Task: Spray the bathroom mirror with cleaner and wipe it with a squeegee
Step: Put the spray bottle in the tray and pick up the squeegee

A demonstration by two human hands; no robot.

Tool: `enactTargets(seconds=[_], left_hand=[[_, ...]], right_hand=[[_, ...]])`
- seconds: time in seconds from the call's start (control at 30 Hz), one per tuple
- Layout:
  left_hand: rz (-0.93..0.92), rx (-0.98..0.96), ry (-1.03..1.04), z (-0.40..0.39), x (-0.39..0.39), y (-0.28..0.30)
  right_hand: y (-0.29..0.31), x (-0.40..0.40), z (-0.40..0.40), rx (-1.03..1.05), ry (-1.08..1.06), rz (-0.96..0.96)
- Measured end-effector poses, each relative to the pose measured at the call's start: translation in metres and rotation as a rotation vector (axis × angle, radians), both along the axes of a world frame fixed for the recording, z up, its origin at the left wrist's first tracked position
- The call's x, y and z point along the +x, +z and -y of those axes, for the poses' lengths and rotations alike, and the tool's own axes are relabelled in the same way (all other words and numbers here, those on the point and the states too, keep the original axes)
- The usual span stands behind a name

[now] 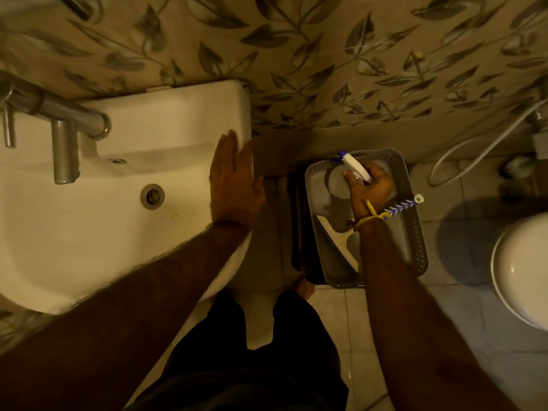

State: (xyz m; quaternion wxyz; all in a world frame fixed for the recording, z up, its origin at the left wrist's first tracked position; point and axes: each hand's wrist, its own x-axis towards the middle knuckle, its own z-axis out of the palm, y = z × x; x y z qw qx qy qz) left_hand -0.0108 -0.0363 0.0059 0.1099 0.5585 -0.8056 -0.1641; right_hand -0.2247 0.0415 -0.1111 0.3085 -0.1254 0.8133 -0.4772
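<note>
Head view looks straight down, and the grey basket (pixel 415 238) on the floor is my landmark. Above the upper part of the basket, the right hand (pixel 370 188) is closed around the neck of the spray bottle (pixel 354 166), whose white and blue nozzle points to the upper left corner of the basket. Inside the basket, at its lower part, lies the white squeegee (pixel 341 241), partly hidden under the right wrist. To the left of the basket stands the white sink (pixel 89 232), and the left hand (pixel 234 182) rests flat on its right rim with fingers spread, holding nothing. The mirror is not in view. I judge that the step in hand is taking the cleaner out of the basket. The next move probably calls for lifting the bottle clear of the basket wall and turning the nozzle toward the mirror.
</note>
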Motion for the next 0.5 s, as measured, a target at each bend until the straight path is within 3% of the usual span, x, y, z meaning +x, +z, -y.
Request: enactTargets(seconds=[0.23,0.33,0.4,0.5], left_hand=[[0.058,-0.010,-0.024,0.002,0.002,-0.003],[0.074,-0.030,-0.025,0.003,0.003,-0.006],[0.085,-0.047,-0.032,0.003,0.003,-0.009],[0.079,-0.061,-0.032,0.003,0.003,-0.014]], right_hand=[[-0.007,0.002,-0.031,0.043,-0.038,-0.017],[-0.011,0.014,-0.071,0.159,-0.094,-0.088],[-0.019,0.018,-0.095,0.297,0.022,-0.235],[-0.040,0.014,-0.111,0.515,0.459,-0.352]])
